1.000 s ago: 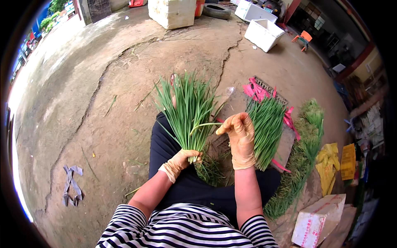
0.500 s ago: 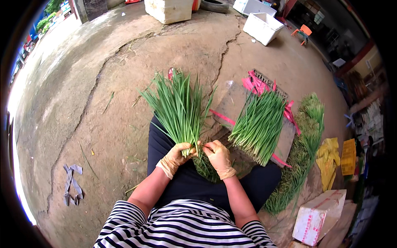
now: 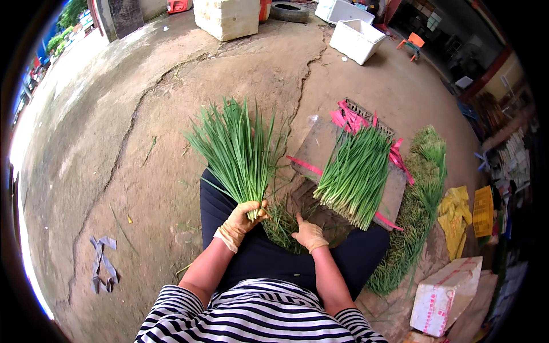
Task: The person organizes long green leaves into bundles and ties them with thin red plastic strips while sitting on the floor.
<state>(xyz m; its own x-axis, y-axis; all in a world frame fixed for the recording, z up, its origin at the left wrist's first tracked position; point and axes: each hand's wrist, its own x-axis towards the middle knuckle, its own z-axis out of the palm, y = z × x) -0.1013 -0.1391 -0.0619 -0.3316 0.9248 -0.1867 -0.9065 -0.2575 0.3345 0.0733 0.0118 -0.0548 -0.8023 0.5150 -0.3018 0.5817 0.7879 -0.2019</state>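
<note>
A fanned bunch of Chinese chives [image 3: 235,154] stands upright over my left thigh, its pale stem ends gripped in my gloved left hand [image 3: 243,220]. My right hand [image 3: 309,233], also gloved, hangs above a heap of loose green trimmings [image 3: 281,226] between my legs. Its fingers are apart, with nothing visible in them. To the right, a thick pile of chives [image 3: 355,174] lies on a flat board [image 3: 315,140], across pink ribbon [image 3: 306,166]. More unsorted chives [image 3: 409,228] lie in a long heap on the ground beyond it.
Pink strips [image 3: 351,118] hang on a dark crate [image 3: 370,117] behind the board. A white carton [image 3: 446,296], a yellow cloth [image 3: 454,220] and a yellow basket [image 3: 482,211] sit at right. Foam boxes [image 3: 357,41] and a tyre [image 3: 289,11] stand far off. Grey cloth strips [image 3: 103,264] lie left.
My right hand has left the chive stems and dropped lower, over the trimmings, with its fingers spreading. My left hand keeps the bunch, shifted slightly left and down.
</note>
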